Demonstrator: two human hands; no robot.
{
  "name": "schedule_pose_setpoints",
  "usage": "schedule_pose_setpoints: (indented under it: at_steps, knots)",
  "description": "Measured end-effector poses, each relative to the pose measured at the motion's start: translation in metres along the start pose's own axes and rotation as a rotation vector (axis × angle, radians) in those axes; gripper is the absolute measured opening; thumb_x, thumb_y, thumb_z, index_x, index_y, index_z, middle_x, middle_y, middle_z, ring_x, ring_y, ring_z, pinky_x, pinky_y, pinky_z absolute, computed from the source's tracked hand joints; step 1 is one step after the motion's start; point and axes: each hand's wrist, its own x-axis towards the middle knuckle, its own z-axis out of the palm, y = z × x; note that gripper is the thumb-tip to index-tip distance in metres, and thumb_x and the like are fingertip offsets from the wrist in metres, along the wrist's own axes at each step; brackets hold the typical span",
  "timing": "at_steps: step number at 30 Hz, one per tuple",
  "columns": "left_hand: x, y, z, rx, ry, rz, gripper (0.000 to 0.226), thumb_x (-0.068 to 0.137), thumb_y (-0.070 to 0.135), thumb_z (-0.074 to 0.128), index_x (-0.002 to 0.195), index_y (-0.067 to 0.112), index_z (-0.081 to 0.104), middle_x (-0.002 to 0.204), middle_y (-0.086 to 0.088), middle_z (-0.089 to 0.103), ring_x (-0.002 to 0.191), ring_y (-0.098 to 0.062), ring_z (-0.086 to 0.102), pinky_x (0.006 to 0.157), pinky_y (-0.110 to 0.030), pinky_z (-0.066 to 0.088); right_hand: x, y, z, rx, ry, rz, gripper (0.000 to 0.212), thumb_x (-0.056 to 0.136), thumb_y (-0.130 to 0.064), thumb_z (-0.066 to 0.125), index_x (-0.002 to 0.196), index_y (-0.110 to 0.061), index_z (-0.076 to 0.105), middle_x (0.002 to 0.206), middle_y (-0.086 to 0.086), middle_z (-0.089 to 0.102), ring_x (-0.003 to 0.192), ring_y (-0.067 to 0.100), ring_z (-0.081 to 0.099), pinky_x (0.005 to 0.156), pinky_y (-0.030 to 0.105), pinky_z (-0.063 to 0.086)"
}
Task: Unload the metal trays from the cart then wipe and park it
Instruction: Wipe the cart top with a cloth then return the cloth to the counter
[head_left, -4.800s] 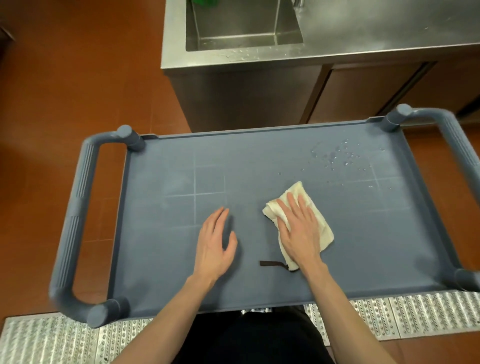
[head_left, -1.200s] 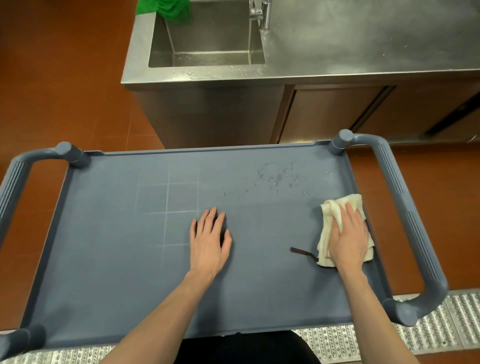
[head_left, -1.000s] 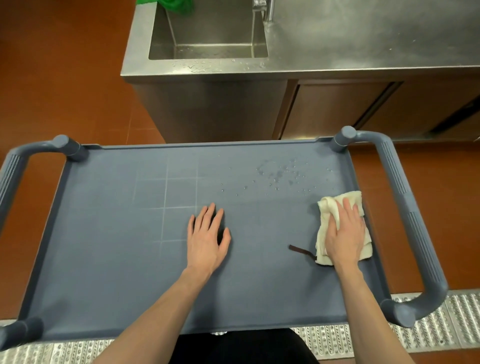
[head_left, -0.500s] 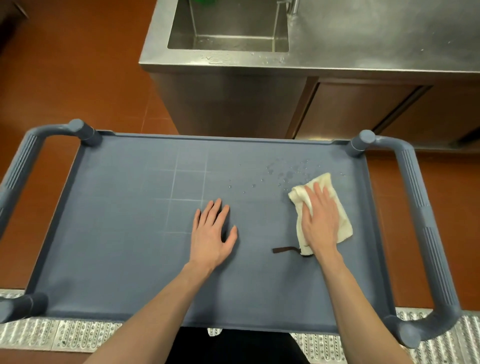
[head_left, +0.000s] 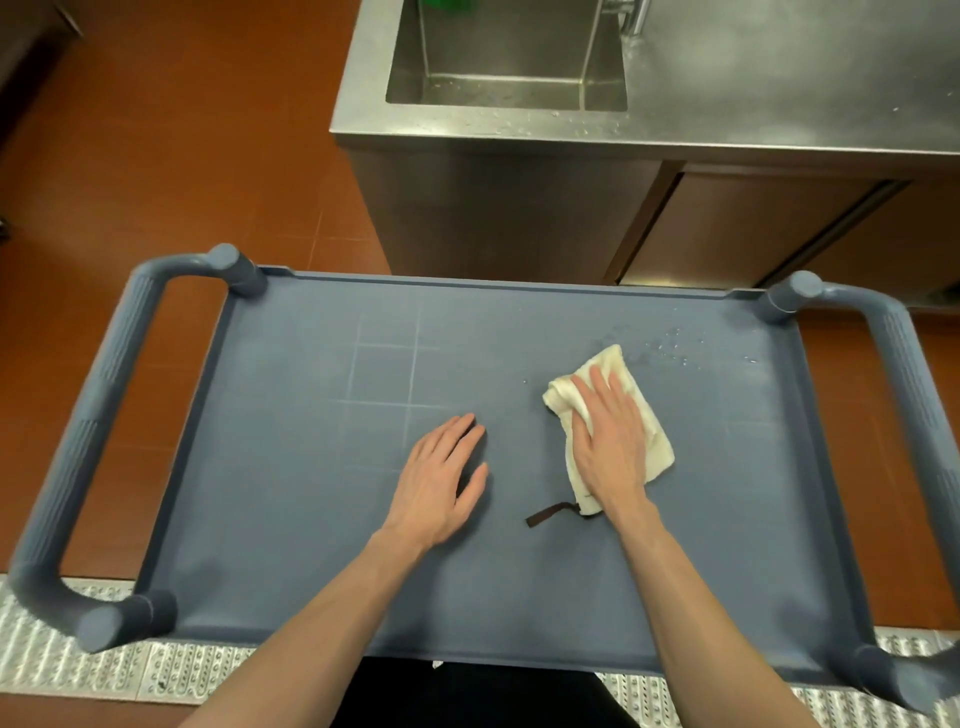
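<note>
The blue-grey cart (head_left: 291, 519) fills the lower view, its flat top bare of trays. My right hand (head_left: 610, 441) presses flat on a folded cream cloth (head_left: 652, 436) right of centre; a dark loop tag (head_left: 550, 514) trails from the cloth's near corner. My left hand (head_left: 441, 483) rests flat on the cart top at the middle, fingers straight. Water droplets (head_left: 670, 351) speckle the far right of the top, just beyond the cloth. No metal trays are in view.
A stainless steel counter (head_left: 753, 78) with a sink basin (head_left: 509, 57) stands directly behind the cart. Cart handles: left (head_left: 83, 441), right (head_left: 919, 415). Red tiled floor (head_left: 182, 156) lies to the left; a metal drain grating (head_left: 104, 670) runs under the near edge.
My right hand has slid the cloth leftward from the cart's right edge toward the middle, past the droplets. My left hand stayed flat in place. The view shifted left.
</note>
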Motion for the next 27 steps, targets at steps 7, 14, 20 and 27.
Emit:
schedule_pose_setpoints:
  at_steps: [7, 14, 20, 27]
  knots:
    - [-0.030, -0.085, -0.045, 0.083, 0.107, -0.127, 0.050, 0.104, 0.036, 0.046, 0.139, 0.006, 0.066, 0.152, -0.012, 0.059, 0.141, -0.035, 0.055, 0.115, -0.055, 0.042, 0.012, -0.060, 0.030, -0.003, 0.040, 0.023, 0.031, 0.098, -0.007, 0.053, 0.123, -0.022, 0.062, 0.128, -0.002, 0.056, 0.129, 0.031, 0.049, 0.101, 0.047, 0.043]
    - [-0.046, -0.148, -0.083, 0.122, 0.194, -0.221, 0.048, 0.102, 0.037, 0.049, 0.132, 0.006, 0.070, 0.145, -0.012, 0.064, 0.134, -0.035, 0.059, 0.111, -0.052, 0.044, 0.032, -0.136, 0.082, -0.042, -0.025, -0.035, 0.028, 0.102, -0.012, 0.049, 0.127, -0.020, 0.061, 0.140, 0.003, 0.054, 0.136, 0.034, 0.046, 0.106, 0.047, 0.041]
    - [-0.054, -0.180, -0.103, 0.116, 0.187, -0.230, 0.046, 0.101, 0.036, 0.056, 0.136, 0.008, 0.069, 0.148, -0.010, 0.062, 0.137, -0.032, 0.056, 0.115, -0.048, 0.042, 0.041, -0.180, 0.116, -0.039, -0.036, -0.113, 0.033, 0.102, -0.012, 0.051, 0.132, -0.022, 0.060, 0.144, 0.001, 0.054, 0.139, 0.033, 0.045, 0.106, 0.046, 0.041]
    - [-0.058, -0.194, -0.111, 0.083, 0.207, -0.270, 0.045, 0.101, 0.029, 0.067, 0.140, 0.008, 0.065, 0.149, -0.009, 0.060, 0.140, -0.030, 0.054, 0.119, -0.044, 0.039, 0.048, -0.239, 0.146, -0.014, -0.077, -0.211, 0.044, 0.101, -0.015, 0.056, 0.145, -0.018, 0.059, 0.160, 0.003, 0.049, 0.152, 0.034, 0.038, 0.117, 0.048, 0.037]
